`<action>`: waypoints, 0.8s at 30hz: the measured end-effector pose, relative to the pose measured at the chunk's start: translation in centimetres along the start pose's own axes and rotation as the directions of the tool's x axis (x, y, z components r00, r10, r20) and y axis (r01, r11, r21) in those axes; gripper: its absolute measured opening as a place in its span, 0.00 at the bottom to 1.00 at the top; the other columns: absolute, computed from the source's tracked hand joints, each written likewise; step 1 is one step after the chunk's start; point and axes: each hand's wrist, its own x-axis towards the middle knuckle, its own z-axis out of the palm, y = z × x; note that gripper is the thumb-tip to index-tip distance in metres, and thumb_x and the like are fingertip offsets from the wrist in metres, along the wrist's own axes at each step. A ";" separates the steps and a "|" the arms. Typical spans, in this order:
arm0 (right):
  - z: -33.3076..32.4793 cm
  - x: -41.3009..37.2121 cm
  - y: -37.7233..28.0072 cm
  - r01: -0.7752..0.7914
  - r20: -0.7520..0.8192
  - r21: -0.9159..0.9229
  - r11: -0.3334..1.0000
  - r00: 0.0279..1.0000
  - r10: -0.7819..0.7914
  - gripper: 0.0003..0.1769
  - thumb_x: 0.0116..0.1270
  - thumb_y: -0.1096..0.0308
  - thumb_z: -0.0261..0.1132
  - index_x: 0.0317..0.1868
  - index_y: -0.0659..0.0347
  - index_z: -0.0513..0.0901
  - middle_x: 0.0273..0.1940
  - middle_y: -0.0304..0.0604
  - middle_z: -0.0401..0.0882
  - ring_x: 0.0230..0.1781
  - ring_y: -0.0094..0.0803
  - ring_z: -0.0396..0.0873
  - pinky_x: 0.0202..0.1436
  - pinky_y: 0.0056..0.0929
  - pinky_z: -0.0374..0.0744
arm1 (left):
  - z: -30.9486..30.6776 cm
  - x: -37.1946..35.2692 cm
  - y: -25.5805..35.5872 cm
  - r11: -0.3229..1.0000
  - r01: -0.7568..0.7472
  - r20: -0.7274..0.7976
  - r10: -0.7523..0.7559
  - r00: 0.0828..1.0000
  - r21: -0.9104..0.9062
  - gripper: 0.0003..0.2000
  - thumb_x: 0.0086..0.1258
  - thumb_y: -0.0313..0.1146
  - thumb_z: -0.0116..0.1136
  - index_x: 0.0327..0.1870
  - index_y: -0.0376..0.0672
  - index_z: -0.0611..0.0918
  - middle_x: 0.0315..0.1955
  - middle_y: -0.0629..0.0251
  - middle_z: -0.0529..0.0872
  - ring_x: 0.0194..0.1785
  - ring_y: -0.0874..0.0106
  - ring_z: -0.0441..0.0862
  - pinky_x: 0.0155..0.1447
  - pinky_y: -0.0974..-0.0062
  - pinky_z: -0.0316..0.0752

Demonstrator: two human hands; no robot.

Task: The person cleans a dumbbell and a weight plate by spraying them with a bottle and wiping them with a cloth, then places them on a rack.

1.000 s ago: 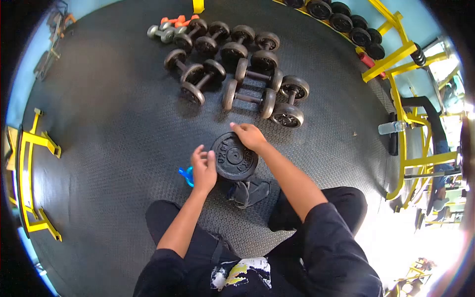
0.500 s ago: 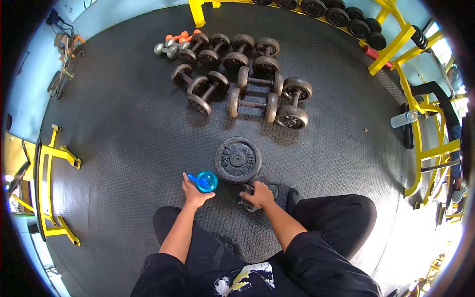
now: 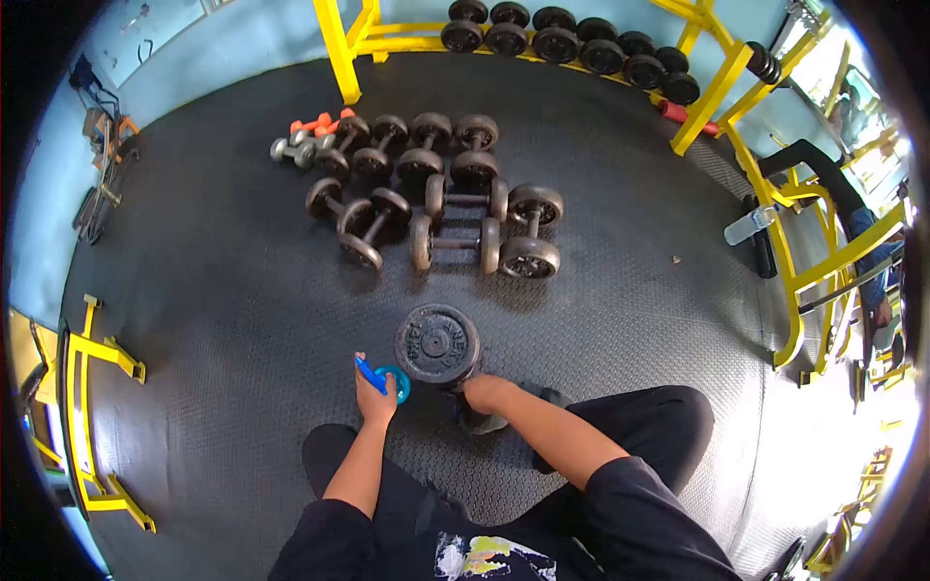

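One weight plate (image 3: 437, 345) lies face-up before the knees, already set down; the left hand (image 3: 375, 405) holds a blue bottle (image 3: 402, 387), no spray showing; the right hand's (image 3: 489, 394) grip cannot be told.

There are 9 large iron dumbbells (image 3: 455, 243); 2 small orange dumbbells (image 3: 310, 125); at least 2 grey dumbbells (image 3: 292, 151); 6 racked black dumbbells (image 3: 557, 45); 1 fully visible weight plate (image 3: 437, 344); 1 clear bottle (image 3: 748, 226); 1 blue bottle (image 3: 401, 386).

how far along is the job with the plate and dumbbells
Looks done: the weight plate lies flat, floor dumbbells stand grouped. In hand: a blue item in the left hand; the right hand hides its grip. Possibly left: racking those dumbbells, which sit off the yellow rack.
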 end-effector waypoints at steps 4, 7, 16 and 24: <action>2.5 1.1 -1.1 -0.020 -0.031 0.069 0.997 0.999 0.023 0.16 0.62 0.71 0.58 0.49 0.64 0.85 0.49 0.57 0.85 0.51 0.54 0.84 0.53 0.47 0.82 | -3.8 0.6 5.2 0.980 0.106 0.253 -0.061 0.966 -0.168 0.34 0.53 0.31 0.61 0.68 0.42 0.72 0.58 0.46 0.79 0.62 0.49 0.77 0.66 0.59 0.71; 0.2 -2.4 -3.8 0.065 0.167 -0.107 0.992 0.985 -0.046 0.18 0.62 0.70 0.58 0.51 0.63 0.85 0.51 0.58 0.85 0.52 0.53 0.84 0.53 0.46 0.82 | -3.9 0.5 6.3 0.964 -0.175 0.228 0.220 0.948 -0.202 0.34 0.52 0.32 0.61 0.67 0.40 0.72 0.57 0.46 0.79 0.62 0.49 0.77 0.67 0.59 0.70; -15.0 -16.3 0.1 0.201 -0.150 0.416 0.887 0.977 -0.151 0.19 0.66 0.69 0.52 0.53 0.64 0.82 0.49 0.57 0.83 0.50 0.49 0.80 0.55 0.42 0.77 | -6.2 0.0 9.6 0.935 -0.272 0.145 0.308 0.940 -0.226 0.24 0.48 0.30 0.60 0.51 0.37 0.79 0.40 0.51 0.80 0.43 0.50 0.80 0.48 0.58 0.75; -18.9 -20.0 3.0 0.489 -0.491 0.870 0.072 0.838 0.239 0.35 0.62 0.52 0.72 0.59 0.70 0.75 0.48 0.52 0.83 0.47 0.40 0.84 0.56 0.39 0.82 | -4.6 -4.1 11.1 0.950 0.059 0.330 0.048 0.943 -0.307 0.20 0.50 0.29 0.61 0.48 0.40 0.81 0.42 0.54 0.82 0.49 0.55 0.82 0.55 0.63 0.75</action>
